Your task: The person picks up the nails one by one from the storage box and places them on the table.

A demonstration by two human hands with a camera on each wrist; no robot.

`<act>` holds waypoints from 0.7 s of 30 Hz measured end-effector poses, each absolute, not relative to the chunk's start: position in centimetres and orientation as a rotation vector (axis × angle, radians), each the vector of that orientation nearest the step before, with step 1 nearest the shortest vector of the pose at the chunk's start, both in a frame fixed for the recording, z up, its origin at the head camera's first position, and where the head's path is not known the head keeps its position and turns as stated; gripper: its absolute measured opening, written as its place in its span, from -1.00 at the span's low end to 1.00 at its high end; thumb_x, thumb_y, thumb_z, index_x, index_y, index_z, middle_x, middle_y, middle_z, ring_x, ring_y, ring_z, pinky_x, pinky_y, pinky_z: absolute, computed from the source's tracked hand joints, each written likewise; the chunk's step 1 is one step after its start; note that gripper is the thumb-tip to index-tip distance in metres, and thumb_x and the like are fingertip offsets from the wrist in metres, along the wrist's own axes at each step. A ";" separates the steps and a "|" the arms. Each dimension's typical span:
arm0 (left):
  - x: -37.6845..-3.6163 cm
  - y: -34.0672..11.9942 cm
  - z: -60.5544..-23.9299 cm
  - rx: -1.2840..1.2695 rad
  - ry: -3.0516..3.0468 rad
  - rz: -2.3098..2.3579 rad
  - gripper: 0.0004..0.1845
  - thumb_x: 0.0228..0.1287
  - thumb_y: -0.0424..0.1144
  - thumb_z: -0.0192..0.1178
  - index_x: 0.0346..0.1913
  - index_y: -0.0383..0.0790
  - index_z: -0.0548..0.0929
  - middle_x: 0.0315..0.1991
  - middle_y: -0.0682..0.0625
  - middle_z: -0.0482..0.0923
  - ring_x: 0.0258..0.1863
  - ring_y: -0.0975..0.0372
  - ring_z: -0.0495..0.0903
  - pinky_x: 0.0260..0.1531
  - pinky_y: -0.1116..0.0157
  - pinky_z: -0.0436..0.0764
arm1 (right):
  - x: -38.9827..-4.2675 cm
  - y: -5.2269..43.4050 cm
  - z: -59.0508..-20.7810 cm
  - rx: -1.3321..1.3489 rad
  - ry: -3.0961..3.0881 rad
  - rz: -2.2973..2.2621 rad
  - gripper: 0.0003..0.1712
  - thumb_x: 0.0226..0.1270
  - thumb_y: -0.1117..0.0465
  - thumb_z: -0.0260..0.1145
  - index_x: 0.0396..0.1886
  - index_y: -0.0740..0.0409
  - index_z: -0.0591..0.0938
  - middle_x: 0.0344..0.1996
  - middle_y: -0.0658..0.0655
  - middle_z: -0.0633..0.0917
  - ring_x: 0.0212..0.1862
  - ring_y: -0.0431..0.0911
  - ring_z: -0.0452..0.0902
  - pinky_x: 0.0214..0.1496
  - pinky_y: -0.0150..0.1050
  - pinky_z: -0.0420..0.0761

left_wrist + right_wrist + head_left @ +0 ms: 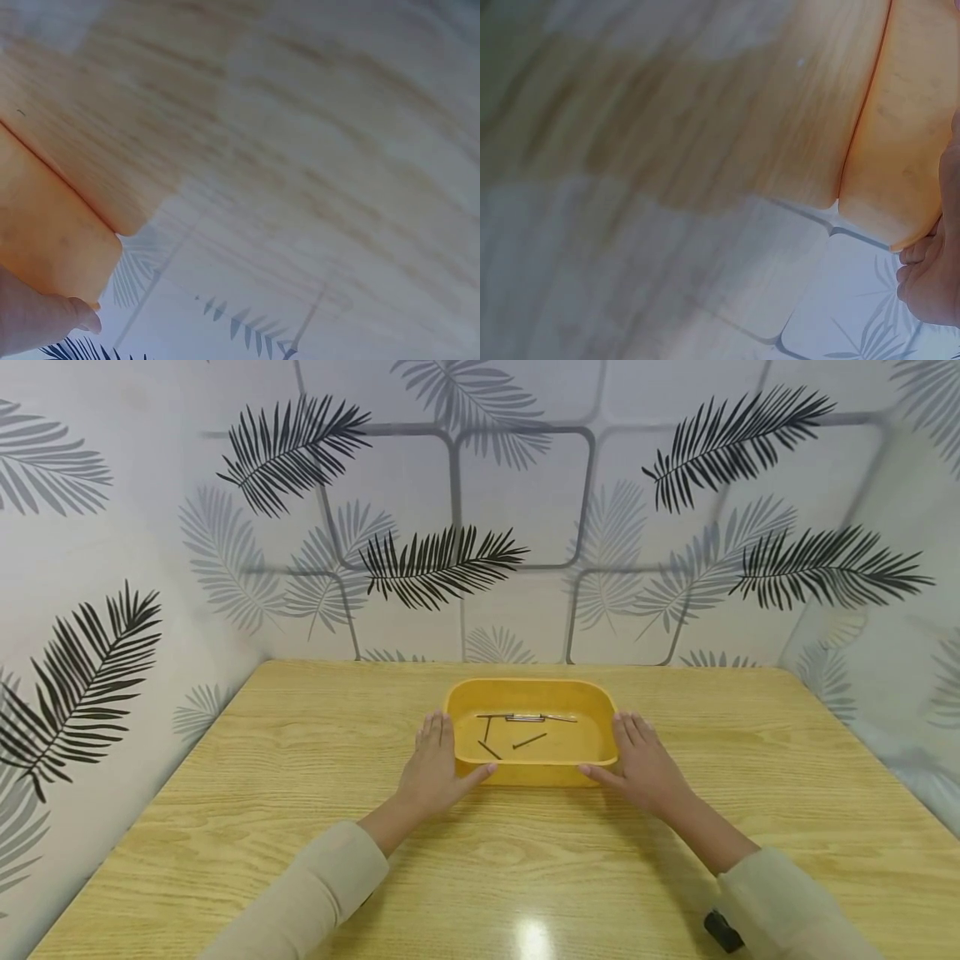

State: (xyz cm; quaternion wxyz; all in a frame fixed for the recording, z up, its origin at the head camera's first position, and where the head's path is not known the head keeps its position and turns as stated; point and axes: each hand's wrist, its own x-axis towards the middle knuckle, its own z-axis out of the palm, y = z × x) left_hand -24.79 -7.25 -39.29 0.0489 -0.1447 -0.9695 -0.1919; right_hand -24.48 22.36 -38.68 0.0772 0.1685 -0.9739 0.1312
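A yellow plastic tray (536,774) sits on the wooden table with several thin metal screws or nails (529,741) lying loose on its floor. My left hand (437,774) holds its left end, fingers along the side and thumb on the front rim. At the opposite end my right hand (648,770) grips it the same way, thumb at the front right corner. In the left wrist view, a thumb (45,315) rests by the rim of the tray (52,225). Bent fingers (934,277) lie at the tray's edge (900,150) in the right wrist view.
The light wooden table (300,735) ends at a wall (517,502) covered with a leaf pattern. A small black object (723,932) shows beside the right sleeve (787,902). Light glares off the near part of the table.
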 end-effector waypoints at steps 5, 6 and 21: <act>-24.6 -7.3 -39.2 -0.448 -2.954 -0.589 0.09 0.20 0.36 -0.06 0.41 -0.50 -0.13 0.45 -0.34 -0.23 0.47 -0.10 -0.24 0.44 0.05 -0.11 | -24.3 22.4 -38.7 0.510 -2.908 0.384 0.09 0.27 -0.26 0.10 0.36 0.58 0.01 0.37 0.52 0.06 0.42 0.35 -0.13 0.43 0.17 -0.06; -24.5 -7.3 -39.3 -0.450 -2.951 -0.589 0.09 0.20 0.36 -0.06 0.41 -0.50 -0.13 0.45 -0.35 -0.23 0.47 -0.10 -0.24 0.43 0.05 -0.11 | -24.3 22.3 -38.7 0.511 -2.907 0.381 0.09 0.27 -0.26 0.10 0.35 0.58 0.01 0.37 0.52 0.06 0.42 0.35 -0.12 0.43 0.17 -0.06; -24.2 -7.3 -39.4 -0.450 -2.933 -0.591 0.08 0.19 0.36 -0.04 0.40 -0.51 -0.08 0.45 -0.35 -0.22 0.46 -0.11 -0.22 0.43 0.03 -0.09 | -23.8 22.3 -38.7 0.512 -2.899 0.358 0.07 0.27 -0.26 0.10 0.35 0.57 0.03 0.36 0.52 0.08 0.41 0.35 -0.10 0.43 0.18 -0.03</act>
